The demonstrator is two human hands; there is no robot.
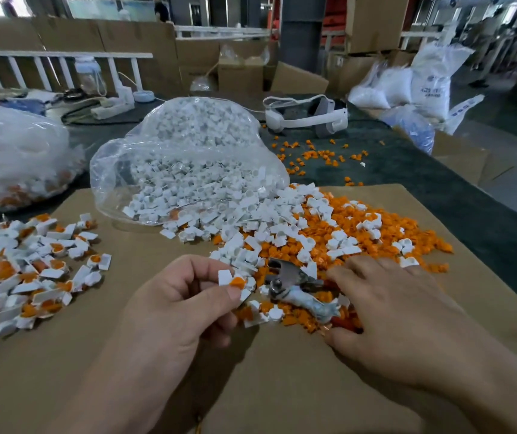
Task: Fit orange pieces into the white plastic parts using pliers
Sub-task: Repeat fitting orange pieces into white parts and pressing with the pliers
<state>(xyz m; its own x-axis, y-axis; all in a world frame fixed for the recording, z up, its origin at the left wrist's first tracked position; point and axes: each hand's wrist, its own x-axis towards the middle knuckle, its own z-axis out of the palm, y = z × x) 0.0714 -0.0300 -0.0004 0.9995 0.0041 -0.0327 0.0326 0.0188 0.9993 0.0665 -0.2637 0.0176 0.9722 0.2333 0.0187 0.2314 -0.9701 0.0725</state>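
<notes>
A factory packing floor: stacked cardboard boxes (373, 23), bulk plastic sacks (429, 86), and heaps of small moulded parts (207, 170) across the desk (423, 170).

Cardboard boxes (241, 73), white railing (63, 54), grey pillar (301, 32) behind table (407, 170).

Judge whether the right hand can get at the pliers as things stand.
Probably yes: the right hand lies right at the handles of the pliers, which rest on top of the loose pieces with nothing covering them.

Brown cardboard (125, 355), white parts (244, 211), orange pieces (385, 233), seemingly red-handled pliers (288, 278).
</notes>
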